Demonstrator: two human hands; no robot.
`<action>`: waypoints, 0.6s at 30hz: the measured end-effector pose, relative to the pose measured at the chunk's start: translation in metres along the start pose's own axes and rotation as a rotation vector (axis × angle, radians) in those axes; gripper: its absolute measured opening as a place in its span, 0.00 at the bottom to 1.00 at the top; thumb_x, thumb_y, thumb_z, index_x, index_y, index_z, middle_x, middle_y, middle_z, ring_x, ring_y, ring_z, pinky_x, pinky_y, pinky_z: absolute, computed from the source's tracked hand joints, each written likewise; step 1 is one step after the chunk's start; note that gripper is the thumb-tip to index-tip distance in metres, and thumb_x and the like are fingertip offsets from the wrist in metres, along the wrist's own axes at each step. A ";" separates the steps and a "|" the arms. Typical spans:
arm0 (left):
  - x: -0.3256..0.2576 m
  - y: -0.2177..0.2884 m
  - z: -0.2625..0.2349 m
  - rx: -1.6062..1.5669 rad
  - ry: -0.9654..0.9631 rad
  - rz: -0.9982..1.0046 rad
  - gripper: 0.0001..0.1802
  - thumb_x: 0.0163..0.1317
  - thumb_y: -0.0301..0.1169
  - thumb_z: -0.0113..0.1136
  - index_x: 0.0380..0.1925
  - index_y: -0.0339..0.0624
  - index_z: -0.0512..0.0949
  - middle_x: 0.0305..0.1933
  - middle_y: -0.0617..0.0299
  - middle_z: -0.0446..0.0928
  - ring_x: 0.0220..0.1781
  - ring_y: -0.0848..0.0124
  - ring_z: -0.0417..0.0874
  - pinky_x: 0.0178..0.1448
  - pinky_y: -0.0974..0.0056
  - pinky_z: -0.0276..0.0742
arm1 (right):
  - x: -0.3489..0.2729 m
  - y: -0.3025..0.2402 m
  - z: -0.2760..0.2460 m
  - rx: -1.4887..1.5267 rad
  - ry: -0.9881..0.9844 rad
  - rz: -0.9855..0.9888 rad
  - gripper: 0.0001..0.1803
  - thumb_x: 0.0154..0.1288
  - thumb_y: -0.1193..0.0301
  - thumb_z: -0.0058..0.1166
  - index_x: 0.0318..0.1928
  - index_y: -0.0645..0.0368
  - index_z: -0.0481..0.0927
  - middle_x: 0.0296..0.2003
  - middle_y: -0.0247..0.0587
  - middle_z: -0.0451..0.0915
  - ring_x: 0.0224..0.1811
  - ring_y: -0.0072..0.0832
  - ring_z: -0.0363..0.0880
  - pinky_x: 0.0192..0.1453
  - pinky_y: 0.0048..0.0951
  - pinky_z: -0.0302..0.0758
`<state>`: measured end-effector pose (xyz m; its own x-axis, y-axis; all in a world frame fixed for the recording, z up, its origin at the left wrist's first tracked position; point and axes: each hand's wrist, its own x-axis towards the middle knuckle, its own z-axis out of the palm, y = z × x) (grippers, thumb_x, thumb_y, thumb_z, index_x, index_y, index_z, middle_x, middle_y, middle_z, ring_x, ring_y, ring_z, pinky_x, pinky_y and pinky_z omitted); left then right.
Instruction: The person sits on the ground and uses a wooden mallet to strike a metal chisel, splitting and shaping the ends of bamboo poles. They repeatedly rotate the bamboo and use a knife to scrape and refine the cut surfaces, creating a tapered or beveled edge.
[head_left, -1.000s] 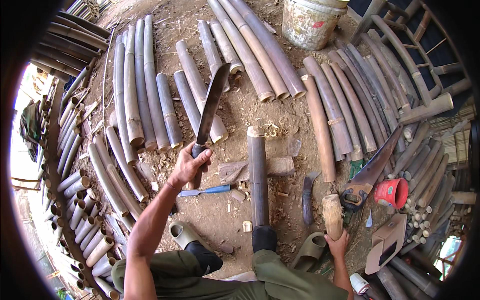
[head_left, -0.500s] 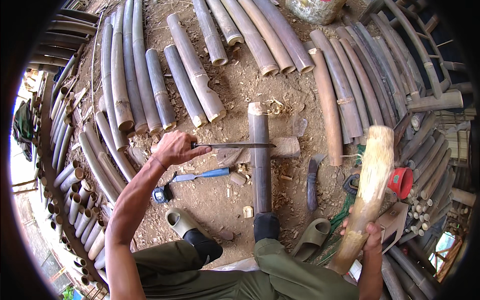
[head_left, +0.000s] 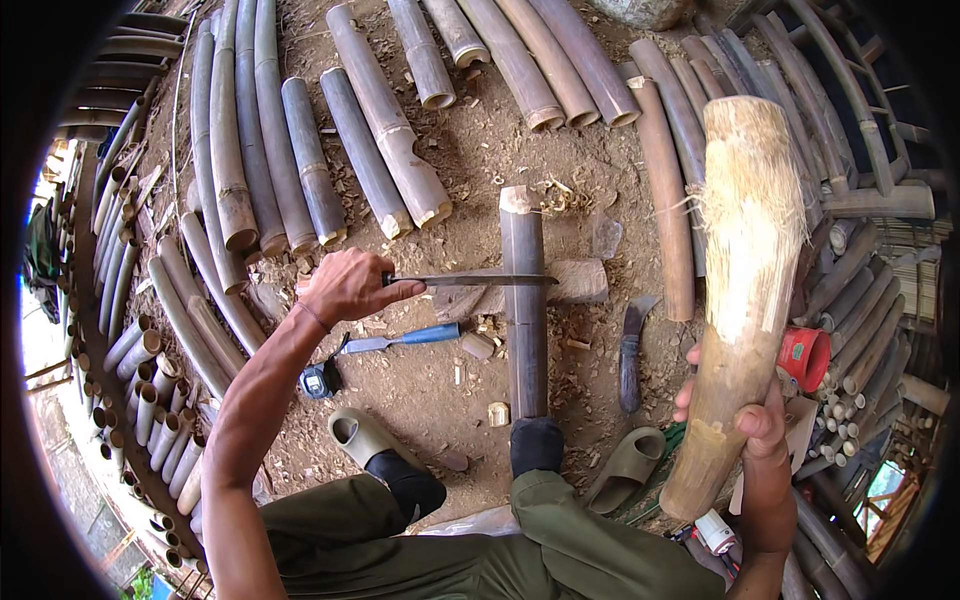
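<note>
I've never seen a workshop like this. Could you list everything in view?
Bamboo piece: one, dark, lying on the ground ahead, foot on its near end.
Blade: one, steel, laid across the bamboo piece.
Club: one, pale wood, raised at right.
Block: one, wood, beside the bamboo piece.
Chisel: one, blue handle, on the ground.
Tape measure: one, dark.
Knife: one, dark, on the ground.
Sandals: two, olive.
Cup: one, red, right.
Bamboo poles: many, around.
Left hand: grips the blade's handle.
Right hand: grips the club.

Right hand [head_left: 762,440] raised wooden mallet [head_left: 740,290] high; blade [head_left: 470,281] now laid across bamboo pole [head_left: 524,300].
</note>
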<state>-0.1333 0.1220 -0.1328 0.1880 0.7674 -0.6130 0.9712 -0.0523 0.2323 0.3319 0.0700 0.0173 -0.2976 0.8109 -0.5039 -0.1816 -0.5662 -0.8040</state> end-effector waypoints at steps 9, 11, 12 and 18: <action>-0.002 -0.005 0.009 -0.005 -0.030 -0.030 0.44 0.54 0.79 0.47 0.32 0.48 0.88 0.08 0.69 0.63 0.12 0.74 0.62 0.19 0.59 0.57 | 0.038 0.011 0.036 -0.349 0.039 -0.268 0.52 0.45 0.68 0.68 0.70 0.68 0.55 0.58 0.49 0.73 0.54 0.37 0.80 0.55 0.40 0.81; 0.000 -0.005 0.013 -0.022 -0.033 -0.030 0.44 0.54 0.78 0.48 0.32 0.47 0.88 0.08 0.69 0.63 0.12 0.74 0.63 0.19 0.59 0.58 | 0.064 0.037 0.040 -0.816 0.084 -0.611 0.56 0.48 0.70 0.71 0.74 0.64 0.50 0.59 0.54 0.71 0.60 0.42 0.76 0.62 0.44 0.75; 0.003 -0.004 0.014 -0.032 -0.028 -0.020 0.44 0.54 0.78 0.48 0.32 0.47 0.88 0.09 0.69 0.63 0.12 0.74 0.63 0.19 0.60 0.57 | 0.071 0.044 0.040 -1.118 0.132 -0.687 0.59 0.48 0.70 0.72 0.76 0.62 0.47 0.60 0.57 0.70 0.60 0.44 0.75 0.65 0.43 0.73; 0.008 -0.008 0.014 -0.030 -0.086 -0.006 0.43 0.55 0.78 0.47 0.31 0.50 0.88 0.09 0.73 0.60 0.12 0.78 0.59 0.17 0.63 0.52 | 0.113 0.000 0.039 -1.321 0.160 -0.633 0.57 0.45 0.71 0.74 0.75 0.60 0.54 0.66 0.57 0.68 0.61 0.46 0.76 0.68 0.48 0.73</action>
<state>-0.1371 0.1195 -0.1503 0.1955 0.7099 -0.6767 0.9677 -0.0277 0.2505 0.2616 0.1560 -0.0279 -0.3755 0.9237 0.0756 0.7552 0.3522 -0.5529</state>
